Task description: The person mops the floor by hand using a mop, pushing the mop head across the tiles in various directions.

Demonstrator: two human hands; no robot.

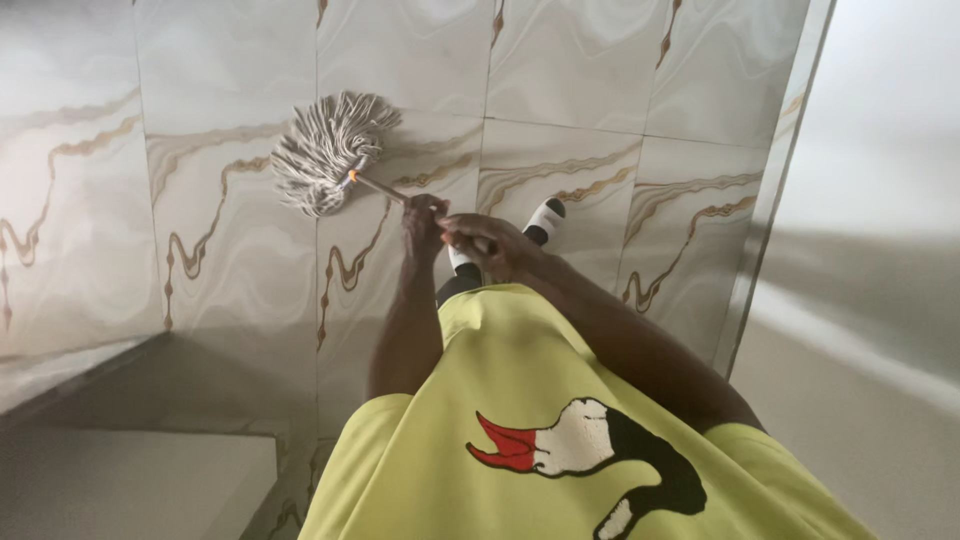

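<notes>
A string mop with a pale cotton head (328,148) lies on the marbled floor tiles ahead of me. Its thin wooden handle (380,187) runs back to my hands. My left hand (424,222) grips the handle further along. Just behind it, my right hand (487,245) is closed on the handle's near end. My yellow shirt with a red, white and black print (560,440) fills the lower middle. My foot in a black and white sandal (543,220) shows just past the hands.
Glossy white tiles with brown and gold veins (230,230) cover the floor. A metal strip (770,200) edges the tiles on the right, with a grey surface beyond. A lower grey step (130,470) lies at bottom left.
</notes>
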